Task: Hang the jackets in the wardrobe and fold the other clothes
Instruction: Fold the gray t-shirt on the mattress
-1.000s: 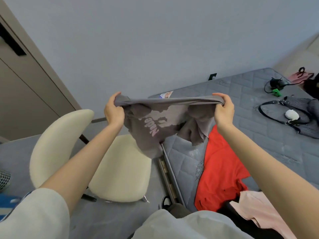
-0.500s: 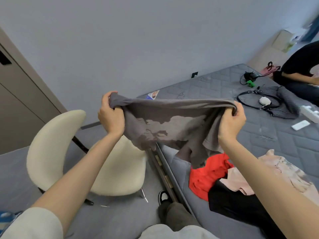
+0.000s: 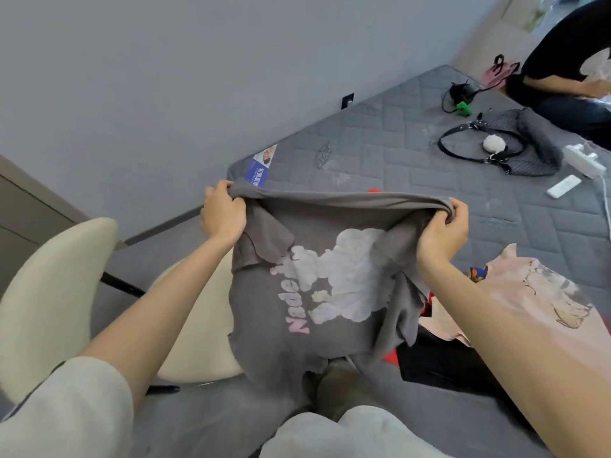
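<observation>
Holding a grey printed T-shirt (image 3: 330,292) stretched in mid-air above the mattress (image 3: 413,150) edge, left hand (image 3: 223,216) & right hand (image 3: 443,231) apart, each gripping a top corner; folding step, next prob. laying it flat.

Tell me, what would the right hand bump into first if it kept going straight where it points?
The right hand grips the grey shirt, so that comes first. Beyond it, probably the mattress, or maybe the wall behind. Depth is hard to judge.
</observation>
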The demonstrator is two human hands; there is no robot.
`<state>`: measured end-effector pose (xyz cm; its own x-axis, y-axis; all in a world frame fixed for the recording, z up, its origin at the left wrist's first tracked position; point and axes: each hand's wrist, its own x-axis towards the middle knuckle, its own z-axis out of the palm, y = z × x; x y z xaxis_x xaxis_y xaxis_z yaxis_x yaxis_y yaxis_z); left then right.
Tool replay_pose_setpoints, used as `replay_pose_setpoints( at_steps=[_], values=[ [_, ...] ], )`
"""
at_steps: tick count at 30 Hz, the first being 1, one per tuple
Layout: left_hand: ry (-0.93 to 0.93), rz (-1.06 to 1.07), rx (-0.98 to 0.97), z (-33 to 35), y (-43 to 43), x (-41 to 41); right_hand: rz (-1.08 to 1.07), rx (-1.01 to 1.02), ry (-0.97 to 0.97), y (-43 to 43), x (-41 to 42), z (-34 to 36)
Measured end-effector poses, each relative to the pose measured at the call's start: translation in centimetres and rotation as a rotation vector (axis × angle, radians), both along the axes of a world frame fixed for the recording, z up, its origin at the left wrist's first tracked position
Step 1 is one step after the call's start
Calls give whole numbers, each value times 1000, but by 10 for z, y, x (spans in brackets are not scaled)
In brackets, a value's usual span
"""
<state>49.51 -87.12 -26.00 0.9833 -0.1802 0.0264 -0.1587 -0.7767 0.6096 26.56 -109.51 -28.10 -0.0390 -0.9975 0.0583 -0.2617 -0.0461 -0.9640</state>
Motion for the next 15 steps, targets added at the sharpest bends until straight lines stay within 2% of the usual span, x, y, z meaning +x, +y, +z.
replay_pose_setpoints(
  at_steps=[4, 7, 11, 15],
  values=[
    [169, -98, 233, -28, -56, 60, -76, 103, -31, -42, 48, -36],
    [235, -137, 307, -50, -109, 110, -81, 168, -49, -81, 90, -64],
    [172, -130, 276, -76, -180, 166, -94, 209, 34, -136, 141, -98],
    [111, -118, 134, -111, -237, 219, -116, 237, 106, -186, 181, -134]
  ],
)
